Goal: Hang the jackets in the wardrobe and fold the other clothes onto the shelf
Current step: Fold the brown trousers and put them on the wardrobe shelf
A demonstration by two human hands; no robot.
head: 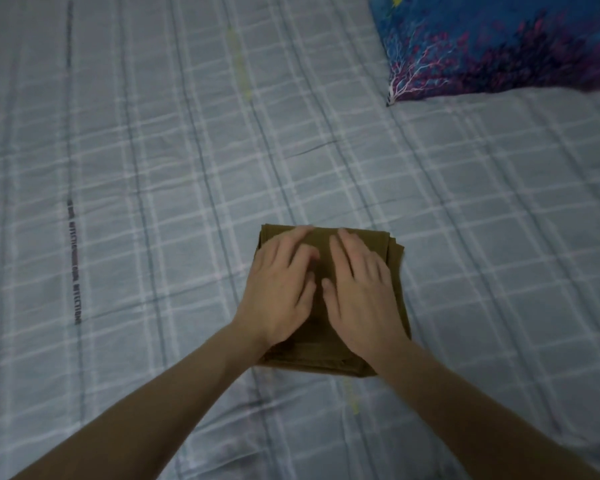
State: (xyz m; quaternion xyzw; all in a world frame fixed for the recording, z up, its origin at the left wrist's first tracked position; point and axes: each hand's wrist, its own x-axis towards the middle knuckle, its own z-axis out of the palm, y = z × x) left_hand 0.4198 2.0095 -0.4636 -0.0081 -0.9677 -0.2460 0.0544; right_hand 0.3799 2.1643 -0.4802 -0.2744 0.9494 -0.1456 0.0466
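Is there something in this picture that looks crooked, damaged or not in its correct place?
Nothing serious. The brown folded garment lies flat on the checked bedsheet under the left hand and right hand; only its layers at the far right corner are slightly uneven. The blue pillow sits at the far right.

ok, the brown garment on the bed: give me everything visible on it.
The garment is olive-brown, plain woven-looking cloth, folded into a compact, roughly rectangular stack; layered edges show at its far right corner and near edge. It lies flat on the checked bedsheet, well clear of the blue pillow. The left hand and right hand rest flat on top, side by side, fingers straight, covering most of it. What kind of garment it is cannot be told.
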